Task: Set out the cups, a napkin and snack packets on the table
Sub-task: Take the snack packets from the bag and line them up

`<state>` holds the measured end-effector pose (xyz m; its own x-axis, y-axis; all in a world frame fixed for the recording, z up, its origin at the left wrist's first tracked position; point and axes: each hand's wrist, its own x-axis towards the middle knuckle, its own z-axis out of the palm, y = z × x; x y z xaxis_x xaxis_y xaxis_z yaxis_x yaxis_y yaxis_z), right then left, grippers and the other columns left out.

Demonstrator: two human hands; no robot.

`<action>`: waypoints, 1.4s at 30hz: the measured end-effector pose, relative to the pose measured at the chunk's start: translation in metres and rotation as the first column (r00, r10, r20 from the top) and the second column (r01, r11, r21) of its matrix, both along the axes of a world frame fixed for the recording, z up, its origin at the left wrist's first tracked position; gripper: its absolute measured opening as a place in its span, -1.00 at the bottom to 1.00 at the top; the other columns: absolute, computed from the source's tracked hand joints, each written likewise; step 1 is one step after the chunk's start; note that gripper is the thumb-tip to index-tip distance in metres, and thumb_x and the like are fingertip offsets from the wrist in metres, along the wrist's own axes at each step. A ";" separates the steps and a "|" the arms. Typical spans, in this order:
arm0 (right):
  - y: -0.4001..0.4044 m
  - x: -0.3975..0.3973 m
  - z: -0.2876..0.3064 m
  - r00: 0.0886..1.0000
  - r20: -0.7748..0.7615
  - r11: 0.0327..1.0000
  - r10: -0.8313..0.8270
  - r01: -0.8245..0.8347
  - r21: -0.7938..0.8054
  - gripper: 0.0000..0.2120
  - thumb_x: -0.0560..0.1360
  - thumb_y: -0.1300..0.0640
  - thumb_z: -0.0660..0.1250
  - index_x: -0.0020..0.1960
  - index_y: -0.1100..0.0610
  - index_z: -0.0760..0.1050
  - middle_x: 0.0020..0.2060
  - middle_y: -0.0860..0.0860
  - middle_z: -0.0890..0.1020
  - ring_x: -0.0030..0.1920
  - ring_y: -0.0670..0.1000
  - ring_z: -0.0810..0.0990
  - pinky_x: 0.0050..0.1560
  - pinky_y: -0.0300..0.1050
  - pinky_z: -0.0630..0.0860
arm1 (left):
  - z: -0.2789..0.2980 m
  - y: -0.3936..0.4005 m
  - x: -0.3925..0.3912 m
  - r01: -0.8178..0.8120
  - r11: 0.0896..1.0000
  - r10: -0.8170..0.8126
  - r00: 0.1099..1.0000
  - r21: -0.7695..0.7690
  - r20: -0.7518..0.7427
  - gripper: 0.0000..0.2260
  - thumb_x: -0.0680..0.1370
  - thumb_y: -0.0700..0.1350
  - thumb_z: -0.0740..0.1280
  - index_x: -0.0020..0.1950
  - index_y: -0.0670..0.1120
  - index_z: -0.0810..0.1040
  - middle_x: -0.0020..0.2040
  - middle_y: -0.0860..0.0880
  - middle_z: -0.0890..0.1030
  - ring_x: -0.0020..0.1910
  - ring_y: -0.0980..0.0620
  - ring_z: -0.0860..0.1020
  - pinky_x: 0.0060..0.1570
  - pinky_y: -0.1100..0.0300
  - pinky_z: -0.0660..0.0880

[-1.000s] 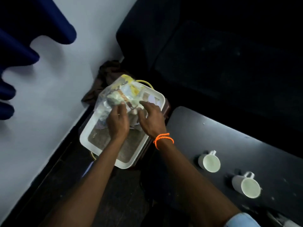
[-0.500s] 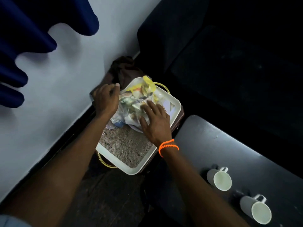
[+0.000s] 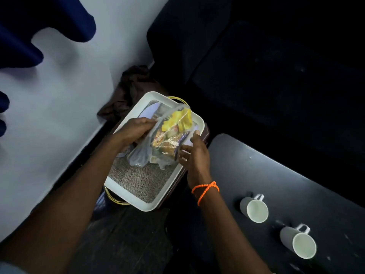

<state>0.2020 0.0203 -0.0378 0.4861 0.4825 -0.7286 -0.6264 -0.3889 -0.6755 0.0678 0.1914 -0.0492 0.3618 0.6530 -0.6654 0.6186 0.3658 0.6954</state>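
Holding a clear bag of snack packets (image 3: 167, 139) over the white tray (image 3: 126, 196), head view: left hand (image 3: 134, 131) fingers clamped on bag's rim, right hand (image 3: 194, 155) fingers apart, touching bag's side w/o closing. Two cups (image 3: 254, 209) already on dark table (image 3: 296, 175), approx. done. Left, by my read: packets out of bag & onto table; napkin not seen.

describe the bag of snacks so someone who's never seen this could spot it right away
Find the white tray left of the dark table. Both hands hold a clear plastic bag over it, the only thing there showing a bright yellow packet.
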 end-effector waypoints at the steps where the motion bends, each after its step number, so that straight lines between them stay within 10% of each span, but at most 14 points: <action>1: 0.001 0.000 -0.001 0.999 -0.040 1.000 -0.008 0.008 0.001 -0.65 0.57 -0.36 0.24 -0.07 -0.13 0.62 -0.04 0.04 0.73 0.05 0.14 0.72 0.18 0.15 0.64 | -0.001 -0.006 0.001 -0.010 0.998 0.013 0.999 -0.065 0.047 -0.70 0.64 0.00 0.40 0.19 -0.21 0.69 0.05 -0.24 0.72 0.02 -0.16 0.61 0.08 -0.01 0.58; 5: -0.002 0.007 -0.004 0.989 -0.130 0.995 -0.069 0.077 0.061 -0.58 0.53 -0.34 0.31 0.10 -0.06 0.72 0.10 0.07 0.76 0.15 0.13 0.72 0.28 0.16 0.60 | 0.006 -0.037 0.014 0.079 0.971 -0.029 0.976 -0.226 0.216 -0.78 0.55 0.04 0.47 0.13 -0.03 0.74 0.03 -0.05 0.77 -0.03 -0.03 0.71 -0.06 0.21 0.66; 11: -0.066 0.030 -0.013 0.941 -0.242 0.913 -0.237 0.301 0.274 -0.34 0.52 -0.35 0.35 0.34 0.16 0.61 0.25 0.22 0.69 0.29 0.24 0.66 0.39 0.25 0.53 | 0.028 -0.099 0.061 0.186 0.982 -0.188 0.978 0.039 0.089 -0.17 0.21 0.36 0.62 0.37 0.00 0.56 0.26 -0.01 0.66 0.23 0.00 0.65 0.18 0.08 0.60; 16: -0.125 0.048 -0.022 0.876 -0.336 0.878 -0.347 0.429 0.212 -0.43 0.60 -0.34 0.23 0.26 0.09 0.68 0.21 0.19 0.72 0.20 0.19 0.72 0.14 0.11 0.68 | 0.030 -0.152 0.103 0.342 0.931 -0.337 0.940 0.128 -0.059 -0.24 0.19 0.43 0.58 0.19 0.00 0.50 -0.18 0.18 0.41 -0.25 0.23 0.42 -0.28 0.23 0.33; 23: -0.148 0.064 -0.040 0.969 0.232 0.938 0.079 0.006 -0.346 -0.67 0.71 -0.02 0.15 0.19 0.18 0.56 0.10 0.17 0.69 0.17 0.23 0.64 0.23 0.05 0.54 | 0.008 -0.192 0.131 0.177 0.943 -0.182 0.983 0.282 -0.007 -0.64 0.55 0.14 0.48 -0.08 -0.17 0.64 -0.31 -0.17 0.57 -0.34 0.06 0.47 -0.25 0.11 0.39; 27: -0.163 0.067 -0.010 0.893 0.440 0.976 -0.089 0.167 -0.141 -0.76 0.63 -0.12 0.31 0.12 0.02 0.59 0.02 -0.03 0.69 0.08 -0.04 0.66 0.11 -0.12 0.55 | 0.008 -0.208 0.134 0.053 0.992 -0.074 0.981 0.118 0.178 -0.51 0.63 0.27 0.30 -0.16 -0.15 0.64 -0.33 0.03 0.57 -0.33 0.15 0.50 -0.23 0.24 0.45; 31: -0.164 0.061 0.016 0.962 0.268 0.999 -0.053 0.052 0.011 -0.55 0.40 -0.33 0.45 0.13 -0.05 0.60 0.00 -0.11 0.74 0.04 -0.17 0.70 0.08 -0.18 0.64 | 0.011 -0.235 0.143 -0.060 0.982 0.113 0.945 -0.177 0.306 -0.69 0.72 0.04 0.25 -0.01 0.05 0.78 -0.07 -0.05 0.80 -0.06 0.04 0.74 -0.14 0.28 0.64; 34: -0.164 0.059 0.017 0.954 0.298 0.999 -0.031 0.041 -0.029 -0.63 0.44 -0.11 0.56 0.15 -0.02 0.58 -0.01 -0.05 0.75 0.03 -0.08 0.73 0.02 -0.20 0.67 | 0.016 -0.246 0.145 -0.074 0.957 0.164 0.936 -0.282 0.312 -0.74 0.71 -0.02 0.28 0.07 -0.05 0.75 -0.01 -0.14 0.79 -0.06 -0.04 0.74 -0.11 0.17 0.67; 38: -0.178 0.074 0.019 0.885 0.446 0.982 -0.136 0.181 -0.061 -0.80 0.57 0.30 0.40 0.18 0.16 0.56 -0.10 0.12 0.73 -0.20 -0.09 0.73 -0.21 -0.17 0.66 | 0.029 -0.232 0.131 -0.136 0.990 0.123 0.966 0.039 0.227 -0.80 0.66 0.01 0.36 -0.08 0.06 0.75 -0.09 -0.18 0.76 -0.11 -0.05 0.66 0.01 0.02 0.56; 42: -0.193 0.085 0.037 0.714 0.699 0.962 0.018 0.179 -0.208 -0.66 0.51 0.30 0.41 0.25 0.09 0.55 -0.11 -0.03 0.68 -0.12 -0.08 0.66 0.04 0.03 0.64 | 0.052 -0.211 0.106 -0.139 0.860 0.100 0.989 0.492 0.106 -0.73 0.62 0.15 0.34 -0.07 0.00 0.69 -0.27 -0.08 0.68 -0.30 0.07 0.56 -0.24 0.04 0.52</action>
